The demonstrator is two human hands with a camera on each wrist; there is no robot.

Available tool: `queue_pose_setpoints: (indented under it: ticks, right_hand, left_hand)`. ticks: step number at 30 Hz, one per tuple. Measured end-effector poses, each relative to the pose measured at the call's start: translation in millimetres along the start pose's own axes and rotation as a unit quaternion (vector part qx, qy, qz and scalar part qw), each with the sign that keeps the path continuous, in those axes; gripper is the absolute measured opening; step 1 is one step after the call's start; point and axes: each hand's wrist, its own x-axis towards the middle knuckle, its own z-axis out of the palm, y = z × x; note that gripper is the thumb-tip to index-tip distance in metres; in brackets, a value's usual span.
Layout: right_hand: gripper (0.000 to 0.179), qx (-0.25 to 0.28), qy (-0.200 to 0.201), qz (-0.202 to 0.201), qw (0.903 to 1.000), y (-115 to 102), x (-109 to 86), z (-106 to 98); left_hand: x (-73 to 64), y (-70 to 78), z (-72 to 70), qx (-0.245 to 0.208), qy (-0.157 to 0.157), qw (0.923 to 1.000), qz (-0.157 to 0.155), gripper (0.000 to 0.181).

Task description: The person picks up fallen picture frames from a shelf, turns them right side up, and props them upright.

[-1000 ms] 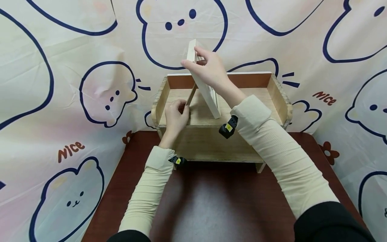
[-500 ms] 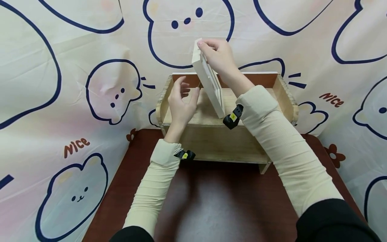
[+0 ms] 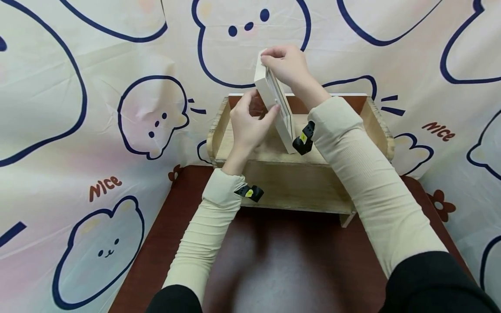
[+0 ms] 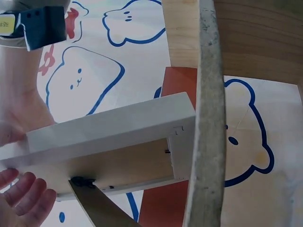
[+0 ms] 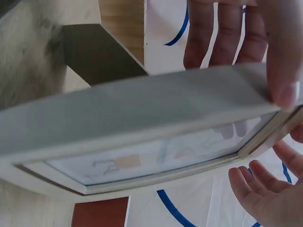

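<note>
A white picture frame (image 3: 267, 89) stands on edge, leaning back, on the upper board of a small wooden shelf (image 3: 242, 152). My right hand (image 3: 288, 67) pinches its top end. Lower down, my left hand (image 3: 250, 126) straddles the near side edge, thumb at the front and fingers reaching behind. The left wrist view shows the frame's brown back (image 4: 128, 163) with a swung-out support leg (image 4: 99, 205) and a dark hinge (image 4: 83, 181). In the right wrist view, a glazed picture (image 5: 156, 156) faces the camera, and the left thumb (image 5: 284, 90) lies over the frame's edge.
The shelf has raised side walls (image 3: 377, 126), a reddish-brown back strip (image 3: 354, 103) and a lower front panel (image 3: 297, 184). It stands at the back of a dark red table (image 3: 289, 261). A cartoon-printed cloth (image 3: 156, 52) hangs behind and at both sides.
My left hand has let go of the support leg and moved up to the frame's side edge. My right hand keeps its grip near the top. The head view has shifted slightly.
</note>
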Motion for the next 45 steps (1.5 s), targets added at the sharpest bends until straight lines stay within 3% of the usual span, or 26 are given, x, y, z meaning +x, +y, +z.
queue_pose_setpoints:
  ticks: [6,13,17,20,23,31,45]
  right_hand:
    - [0.045,-0.010,-0.042,-0.005,0.9991,4.5,8.6,-2.6]
    - [0.061,0.011,-0.110,0.039,0.9931,13.4,15.4,-7.5]
    - [0.047,0.033,-0.131,0.053,0.9893,19.7,17.8,-10.2]
    - [0.025,0.048,-0.146,0.035,0.9875,24.6,19.8,-11.1]
    - [0.018,0.056,-0.152,0.019,0.9866,27.7,21.0,-11.0]
    - [0.022,0.045,-0.131,0.030,0.9899,27.7,20.0,-10.4]
    - [0.024,0.013,-0.059,0.046,0.9971,28.2,17.8,-12.7]
  left_hand:
    - [2.2,4.8,-0.2,0.034,0.001,0.9991,-0.023,0.031]
    - [2.0,7.9,2.1,0.065,-0.005,0.9972,-0.037,0.028]
    - [0.7,8.9,4.4,0.062,-0.012,0.9971,-0.041,0.028]
    - [-0.5,9.5,5.7,0.056,-0.014,0.9972,-0.047,0.028]
    - [-1.6,9.5,6.4,0.052,-0.011,0.9976,-0.045,0.029]
    - [-3.4,7.7,6.6,0.064,0.001,0.9976,-0.027,0.025]
    - [3.7,7.9,4.1,0.062,-0.021,0.9968,-0.046,0.023]
